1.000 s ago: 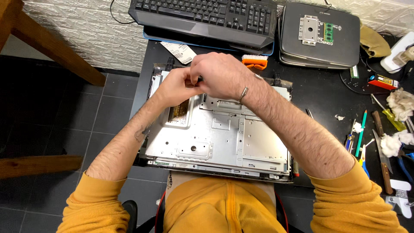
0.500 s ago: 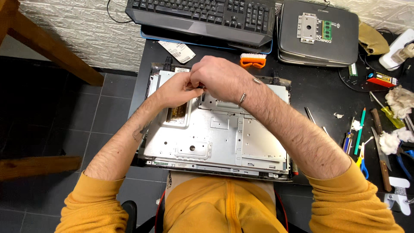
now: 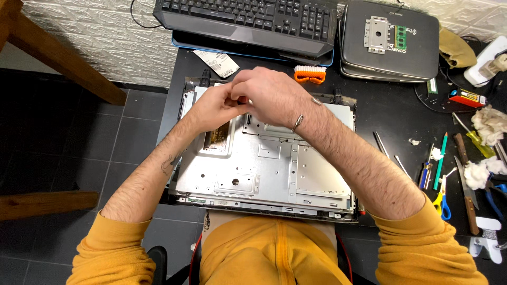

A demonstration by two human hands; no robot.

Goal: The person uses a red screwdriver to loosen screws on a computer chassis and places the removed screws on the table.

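A silver metal chassis panel [image 3: 274, 169] of an opened flat device lies on the black desk [image 3: 391, 119], its near edge over my lap. Both hands meet over its far left part. My left hand [image 3: 214, 105] has its fingers curled and pinched together at something small that I cannot make out. My right hand [image 3: 269, 95] covers that spot from above, fingers bent down onto it. A bracelet sits on my right wrist. Whatever is between the fingertips is hidden.
A black keyboard [image 3: 248, 18] and a closed grey laptop [image 3: 391, 39] lie at the back. An orange brush [image 3: 310, 75] sits behind the chassis. Screwdrivers, scissors [image 3: 441, 198], a knife and cotton wads lie at the right. Wooden furniture [image 3: 58, 58] and dark floor tiles are at the left.
Both hands stay clasped at the same spot on the chassis, with only small shifts of the fingers. The view has drifted slightly.
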